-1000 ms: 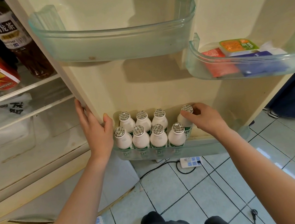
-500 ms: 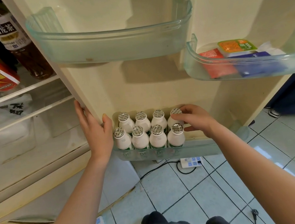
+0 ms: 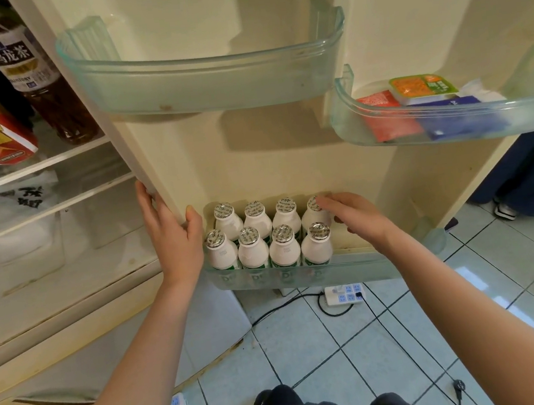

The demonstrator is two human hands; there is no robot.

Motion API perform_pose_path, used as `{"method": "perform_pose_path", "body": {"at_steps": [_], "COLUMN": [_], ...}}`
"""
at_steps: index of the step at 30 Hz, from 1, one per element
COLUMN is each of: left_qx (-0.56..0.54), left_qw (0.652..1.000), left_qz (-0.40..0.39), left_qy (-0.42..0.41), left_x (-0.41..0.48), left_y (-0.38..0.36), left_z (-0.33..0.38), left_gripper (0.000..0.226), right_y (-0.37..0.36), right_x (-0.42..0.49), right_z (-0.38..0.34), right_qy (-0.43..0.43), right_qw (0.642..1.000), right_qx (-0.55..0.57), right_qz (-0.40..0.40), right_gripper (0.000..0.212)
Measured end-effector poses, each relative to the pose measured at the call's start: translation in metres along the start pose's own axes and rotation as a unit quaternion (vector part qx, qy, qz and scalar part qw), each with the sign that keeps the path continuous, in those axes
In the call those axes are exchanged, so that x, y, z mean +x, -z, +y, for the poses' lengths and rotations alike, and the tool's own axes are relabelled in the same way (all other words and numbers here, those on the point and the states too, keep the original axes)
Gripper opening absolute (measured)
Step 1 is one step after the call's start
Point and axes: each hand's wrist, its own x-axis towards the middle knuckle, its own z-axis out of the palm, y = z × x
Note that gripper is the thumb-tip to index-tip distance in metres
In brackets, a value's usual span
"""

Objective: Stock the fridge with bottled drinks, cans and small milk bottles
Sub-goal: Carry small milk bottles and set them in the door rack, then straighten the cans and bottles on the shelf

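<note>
Eight small milk bottles [image 3: 267, 235] stand upright in the lowest door bin [image 3: 382, 262], two rows of four, packed shoulder to shoulder. Judged light, stiff plastic with smooth, likely slick bodies. The foil caps look thin, so the narrow neck just under the cap is the best hold. Top-heavy and tightly ranked, so a nudge could topple neighbours. The left hand [image 3: 173, 243], at 9 o'clock of the cluster, clasps the edge of the fridge door [image 3: 140, 150], thumb on the inner face and fingers behind. The right hand [image 3: 357, 215], at 3 o'clock, lies slack with fingers near straight, tips touching the back-row end bottle [image 3: 311, 222] at the cluster's 2 o'clock corner. A second ago that bottle was pinched by its cap and stood higher than its row. Now it sits level with the others and the pinch is released. The left hand has not shifted.
</note>
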Motion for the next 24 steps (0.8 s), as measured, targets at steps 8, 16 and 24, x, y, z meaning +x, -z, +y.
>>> {"method": "perform_pose_path", "body": {"at_steps": [8, 16, 24], "left_qx": [0.003, -0.030, -0.074], "left_qw": [1.000, 0.994, 0.983], "left_qz": [-0.031, -0.079, 0.002], "left_qy": [-0.004, 0.063, 0.167], "left_x": [-0.001, -0.007, -0.019], "left_y": [0.009, 0.048, 0.109], "left_z": [0.006, 0.004, -0.016], "left_gripper": [0.062, 0.041, 0.022], "right_y": [0.000, -0.034, -0.097], "right_x": [-0.016, -0.049, -0.052], "right_z": [-0.009, -0.050, -0.092], "right_qy": [0.044, 0.240, 0.359], "right_qw": [0.994, 0.953, 0.932], "right_qx": [-0.022, -0.005, -0.035], "right_qz": [0.101, 0.185, 0.040], "right_gripper": [0.027, 0.012, 0.012]}}
